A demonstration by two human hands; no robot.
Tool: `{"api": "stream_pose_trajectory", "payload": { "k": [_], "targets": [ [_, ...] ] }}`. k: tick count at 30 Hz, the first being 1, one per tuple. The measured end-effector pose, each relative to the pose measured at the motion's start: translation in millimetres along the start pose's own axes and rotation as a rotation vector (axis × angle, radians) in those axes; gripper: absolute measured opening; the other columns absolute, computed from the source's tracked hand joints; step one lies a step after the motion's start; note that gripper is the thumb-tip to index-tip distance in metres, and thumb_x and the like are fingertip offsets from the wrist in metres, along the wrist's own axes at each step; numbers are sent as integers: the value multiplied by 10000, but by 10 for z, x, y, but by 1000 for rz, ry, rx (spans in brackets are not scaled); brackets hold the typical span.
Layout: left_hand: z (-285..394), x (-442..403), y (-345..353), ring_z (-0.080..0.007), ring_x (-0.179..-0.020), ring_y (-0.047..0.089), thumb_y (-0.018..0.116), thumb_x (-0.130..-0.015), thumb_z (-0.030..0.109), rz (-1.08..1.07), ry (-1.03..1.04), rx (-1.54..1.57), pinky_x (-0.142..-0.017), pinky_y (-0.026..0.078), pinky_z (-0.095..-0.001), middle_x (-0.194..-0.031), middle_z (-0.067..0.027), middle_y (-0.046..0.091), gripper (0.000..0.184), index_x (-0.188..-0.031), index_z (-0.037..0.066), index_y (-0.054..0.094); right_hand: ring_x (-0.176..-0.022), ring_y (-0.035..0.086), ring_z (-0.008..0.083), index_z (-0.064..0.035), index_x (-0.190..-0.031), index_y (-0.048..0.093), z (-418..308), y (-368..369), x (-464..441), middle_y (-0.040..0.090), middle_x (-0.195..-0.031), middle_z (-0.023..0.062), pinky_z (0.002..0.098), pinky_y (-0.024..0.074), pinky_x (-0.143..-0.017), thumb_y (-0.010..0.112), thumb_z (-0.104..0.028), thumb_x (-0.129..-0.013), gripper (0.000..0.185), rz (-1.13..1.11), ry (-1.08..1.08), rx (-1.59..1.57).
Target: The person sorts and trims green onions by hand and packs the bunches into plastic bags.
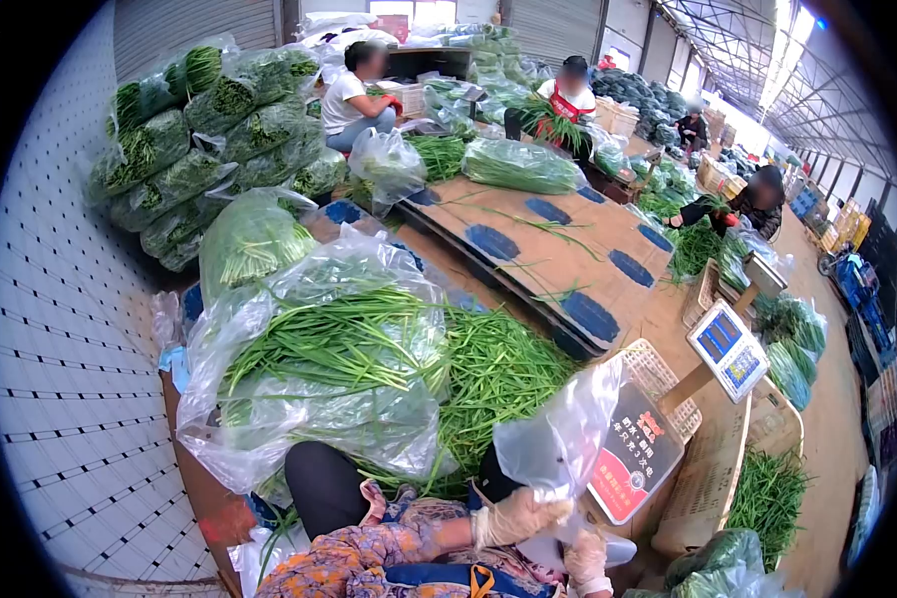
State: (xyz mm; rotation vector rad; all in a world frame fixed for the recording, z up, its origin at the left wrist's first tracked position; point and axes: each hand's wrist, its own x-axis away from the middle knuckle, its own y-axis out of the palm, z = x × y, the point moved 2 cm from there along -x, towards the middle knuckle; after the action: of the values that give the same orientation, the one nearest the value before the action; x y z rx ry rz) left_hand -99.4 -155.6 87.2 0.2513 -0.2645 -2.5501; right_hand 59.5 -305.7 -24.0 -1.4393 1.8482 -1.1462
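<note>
My left hand [520, 518], in a pale glove, is closed on the gathered part of a clear plastic bag [558, 439], which stands up and puffs out above it. Lower right, my right hand [588, 558], also gloved, is closed at the lower part of the plastic; its fingertips are partly hidden. In front of my knees lies a large open clear bag [219, 399] with long green garlic chives [329, 339] in it. Beside that bag spreads a loose heap of the same greens [503, 369].
A digital scale [728, 349] stands to the right, by a plastic crate [703, 488]. Ahead is a low wooden platform [528, 229] with blue patches. Bagged greens [219, 130] are stacked at left. Several people sit working among greens farther back.
</note>
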Motion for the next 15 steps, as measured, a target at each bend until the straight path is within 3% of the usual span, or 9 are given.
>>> {"api": "stream_pose_trajectory", "payload": {
  "k": [1, 3, 5, 6, 7, 9, 11, 12, 15],
  "targets": [
    [-25, -15, -84, -93, -698, 513, 530, -900, 170, 49, -11, 26, -647, 442, -227, -819, 10, 578, 176, -980, 16, 561, -825, 565, 394, -69, -898, 597, 55, -12, 43, 608, -821, 187, 459, 426, -748, 535, -139, -761, 166, 54, 36, 148],
    [-12, 3, -318, -96, -777, 524, 460, -932, 189, 204, 101, 44, -702, 456, -237, -879, -24, 571, 262, -1089, -9, 528, -890, 560, 385, -83, -1017, 583, 255, 6, 129, 602, -909, 202, 453, 429, -775, 515, -132, -740, 290, 24, 83, 41],
    [235, 19, -687, -111, -854, 540, 407, -950, 185, 372, 150, -205, -730, 472, -264, -967, -43, 570, 286, -1149, -3, 491, -970, 545, 380, -87, -1141, 536, 713, 247, 283, 583, -1012, 217, 434, 428, -831, 578, -199, -723, 434, -126, 142, 188],
    [449, 18, -841, -118, -871, 538, 404, -949, 185, 461, 171, -75, -732, 473, -277, -986, -50, 564, 284, -1159, 8, 477, -1014, 533, 382, -67, -1194, 505, 902, 311, 341, 574, -1062, 214, 420, 416, -884, 662, -296, -693, 573, -52, 0, 328],
    [646, 11, -984, -125, -887, 537, 402, -948, 186, 551, 195, 58, -735, 473, -289, -1005, -57, 558, 284, -1169, 19, 462, -996, 553, 367, -15, -1179, 501, 495, -16, 207, 590, -1039, 199, 392, 427, -886, 699, -342, -692, 618, -213, 276, 157],
    [722, 39, -1333, -138, -879, 545, 449, -927, 180, 532, 271, 333, -732, 473, -299, -993, -60, 566, 261, -1151, 49, 474, -939, 589, 294, 4, -1131, 527, 593, -151, -47, 610, -1010, 164, 357, 459, -836, 667, -320, -751, 519, 119, 6, -329],
    [635, 139, -1595, -156, -906, 552, 491, -898, 138, 427, 203, 625, -772, 478, -303, -1035, -58, 559, 303, -1188, 58, 454, -893, 597, 208, 5, -1066, 551, 71, -600, -339, 618, -990, 123, 322, 479, -787, 596, -258, -823, 361, 30, 367, -852],
    [615, 213, -1625, -166, -924, 554, 511, -876, 106, 466, 203, 718, -792, 481, -309, -1062, -58, 551, 356, -1220, 66, 428, -878, 598, 182, -3, -1022, 558, -242, -788, -461, 617, -989, 98, 329, 486, -775, 541, -224, -856, 276, 18, 293, -972],
    [563, 453, -1600, -222, -985, 548, 558, -790, 13, 432, 275, 814, -851, 478, -341, -1148, -99, 511, 617, -1338, 108, 292, -1075, 535, 251, 74, -1031, 541, -923, -885, -843, 572, -1117, 180, 340, 383, -970, 435, -102, -867, 263, -187, -14, -1396]
  ]
}}
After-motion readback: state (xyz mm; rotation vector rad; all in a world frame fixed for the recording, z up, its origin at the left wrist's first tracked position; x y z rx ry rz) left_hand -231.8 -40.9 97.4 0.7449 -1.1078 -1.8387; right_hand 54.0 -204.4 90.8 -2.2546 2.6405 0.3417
